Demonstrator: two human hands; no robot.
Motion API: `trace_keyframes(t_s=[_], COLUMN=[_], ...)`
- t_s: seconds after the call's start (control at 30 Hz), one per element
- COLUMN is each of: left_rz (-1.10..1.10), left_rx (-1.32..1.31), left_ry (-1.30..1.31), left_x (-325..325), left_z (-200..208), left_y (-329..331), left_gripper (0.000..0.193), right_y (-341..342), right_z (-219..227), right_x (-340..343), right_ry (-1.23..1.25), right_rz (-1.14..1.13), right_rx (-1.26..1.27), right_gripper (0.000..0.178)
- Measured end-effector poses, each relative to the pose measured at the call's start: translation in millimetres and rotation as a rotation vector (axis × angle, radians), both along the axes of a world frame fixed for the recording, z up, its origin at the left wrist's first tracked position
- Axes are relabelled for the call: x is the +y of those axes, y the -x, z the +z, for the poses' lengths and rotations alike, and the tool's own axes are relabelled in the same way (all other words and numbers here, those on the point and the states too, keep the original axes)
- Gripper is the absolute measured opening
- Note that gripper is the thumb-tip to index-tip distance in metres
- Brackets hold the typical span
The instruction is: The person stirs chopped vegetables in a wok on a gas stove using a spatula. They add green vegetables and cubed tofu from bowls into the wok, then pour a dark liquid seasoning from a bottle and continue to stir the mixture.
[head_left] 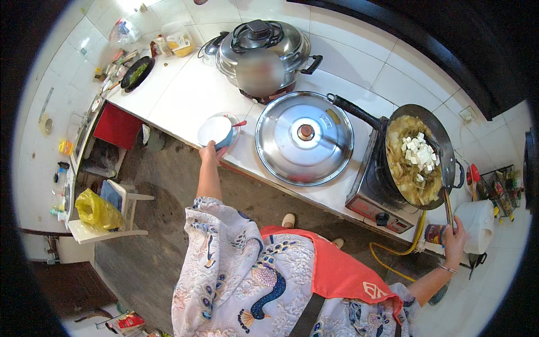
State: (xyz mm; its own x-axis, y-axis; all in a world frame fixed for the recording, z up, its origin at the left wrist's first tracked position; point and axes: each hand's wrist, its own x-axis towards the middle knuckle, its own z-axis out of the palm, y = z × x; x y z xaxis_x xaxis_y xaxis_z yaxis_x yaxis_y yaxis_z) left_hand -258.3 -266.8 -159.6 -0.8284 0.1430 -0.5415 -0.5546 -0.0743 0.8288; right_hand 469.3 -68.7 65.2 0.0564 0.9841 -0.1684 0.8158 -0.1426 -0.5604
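My left hand (pixel 209 151) grips the near rim of a white bowl (pixel 215 131) that rests on the white counter (pixel 185 95), next to a clear glass bowl with a red-handled utensil in it. My right hand (pixel 453 240) holds the wooden handle of a spatula (pixel 447 205) whose blade reaches into a black wok (pixel 418 154). The wok sits on a single gas stove (pixel 379 194) and holds cooked greens with white tofu cubes on top.
A large steel lid (pixel 304 137) lies flat on the counter between bowl and stove. A lidded steel pot (pixel 261 48) stands behind it. A black pan with greens (pixel 136 73), a white chair (pixel 120 210) and a yellow bag (pixel 96 210) are at left.
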Motion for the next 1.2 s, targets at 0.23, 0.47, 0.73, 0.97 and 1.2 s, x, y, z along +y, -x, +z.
trace_keyframes(t_s=[0.23,0.47,0.73,0.97,1.2], left_rz=[-0.136,0.014,-0.042,-0.628,-0.875], left_rx=[0.122,0.029,0.451,0.797,0.777], left_ry=[0.016,-0.031,-0.123,-0.234,-0.446], left_x=[7.5,-13.4,58.5,175.2,201.4], left_z=[-31.7,-48.9,30.7,132.4,138.3], left_y=[11.9,28.0,-116.2,-345.0,-481.6], left_gripper=[0.047,0.051,0.042,0.034,0.027], right_y=[1.9,-0.5,-66.9,-89.0,-125.2], right_z=[2.1,10.1,9.1,-10.4,-0.6], right_x=[-8.5,5.5,-21.9,-25.8,24.0], right_ry=[0.109,-0.156,-0.08,0.147,-0.052], right_rz=[-0.102,0.123,0.021,0.217,0.521], right_rx=[0.027,-0.151,0.414,0.664,0.294], right_gripper=[0.042,0.038,0.037,0.054,0.049])
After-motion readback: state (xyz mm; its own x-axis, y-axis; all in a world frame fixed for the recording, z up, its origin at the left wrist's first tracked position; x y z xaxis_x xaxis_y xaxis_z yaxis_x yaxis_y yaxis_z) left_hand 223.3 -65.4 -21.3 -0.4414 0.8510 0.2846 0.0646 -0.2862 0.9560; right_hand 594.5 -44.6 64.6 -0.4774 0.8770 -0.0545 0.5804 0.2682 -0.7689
